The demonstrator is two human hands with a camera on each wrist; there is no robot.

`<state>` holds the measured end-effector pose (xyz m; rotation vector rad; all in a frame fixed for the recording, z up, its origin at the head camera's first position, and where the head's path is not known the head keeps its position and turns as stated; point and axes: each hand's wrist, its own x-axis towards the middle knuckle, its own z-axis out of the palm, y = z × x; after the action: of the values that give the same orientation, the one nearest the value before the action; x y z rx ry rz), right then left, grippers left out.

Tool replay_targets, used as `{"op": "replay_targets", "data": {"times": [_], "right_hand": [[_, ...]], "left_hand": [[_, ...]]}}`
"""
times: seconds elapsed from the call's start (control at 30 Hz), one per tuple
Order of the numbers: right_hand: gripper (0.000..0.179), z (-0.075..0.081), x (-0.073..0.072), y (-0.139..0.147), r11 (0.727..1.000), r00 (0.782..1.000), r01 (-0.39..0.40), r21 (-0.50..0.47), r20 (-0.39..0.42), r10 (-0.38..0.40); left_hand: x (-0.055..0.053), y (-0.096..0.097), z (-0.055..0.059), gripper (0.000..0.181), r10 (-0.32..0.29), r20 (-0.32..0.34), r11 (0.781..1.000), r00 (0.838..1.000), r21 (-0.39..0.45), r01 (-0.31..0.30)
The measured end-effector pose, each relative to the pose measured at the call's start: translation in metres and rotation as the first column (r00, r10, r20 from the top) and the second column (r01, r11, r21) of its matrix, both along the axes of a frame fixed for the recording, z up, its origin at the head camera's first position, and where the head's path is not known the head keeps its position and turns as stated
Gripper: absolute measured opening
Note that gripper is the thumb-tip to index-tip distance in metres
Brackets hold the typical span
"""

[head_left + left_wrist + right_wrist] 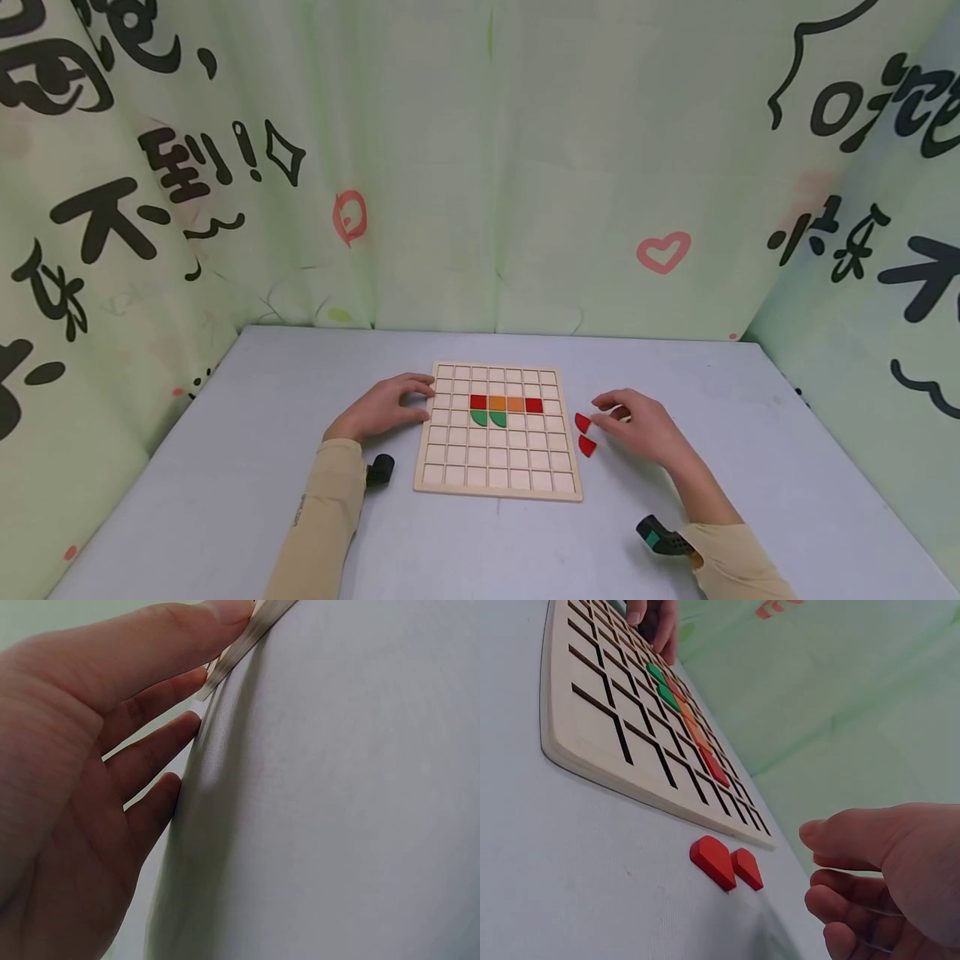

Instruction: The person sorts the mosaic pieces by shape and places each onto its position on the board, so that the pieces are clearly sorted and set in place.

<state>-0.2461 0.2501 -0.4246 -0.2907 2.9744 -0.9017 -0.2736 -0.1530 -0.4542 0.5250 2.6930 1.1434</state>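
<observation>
A wooden grid board (498, 493) lies on the table. One row of it holds a red square (478, 402), two orange squares (506, 404) and another red square (534, 405). Below them sit two green quarter-round pieces (488, 418). My left hand (382, 408) touches the board's left edge, its thumb and fingers spread along the side. Just off the right edge lie two red quarter-round pieces, the farther one (582, 422) and the nearer one (587, 446). Beside them hovers my right hand (637, 423), fingers loosely bent and holding nothing; the right wrist view shows a gap between it and the pieces.
The white table (300, 367) reaches back to a pale green printed curtain (555, 167), which also hangs at both sides. Black wrist cameras sit by the left sleeve (322, 500) and the right sleeve (738, 562).
</observation>
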Motion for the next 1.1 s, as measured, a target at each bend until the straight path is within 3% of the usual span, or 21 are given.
{"op": "replay_targets", "data": {"times": [0.67,1.1], "right_hand": [[0.035,-0.006,0.002,0.007,1.0,0.998,0.012,-0.007,0.056,-0.011],[0.034,-0.016,-0.008,0.0,0.999,0.998,-0.005,0.039,0.065,0.003]], "left_hand": [[-0.002,-0.001,-0.001,0.034,0.015,0.016,1.0,1.0,-0.004,-0.015],[0.0,0.0,0.0,0.033,0.01,0.003,1.0,1.0,0.001,-0.01]]}}
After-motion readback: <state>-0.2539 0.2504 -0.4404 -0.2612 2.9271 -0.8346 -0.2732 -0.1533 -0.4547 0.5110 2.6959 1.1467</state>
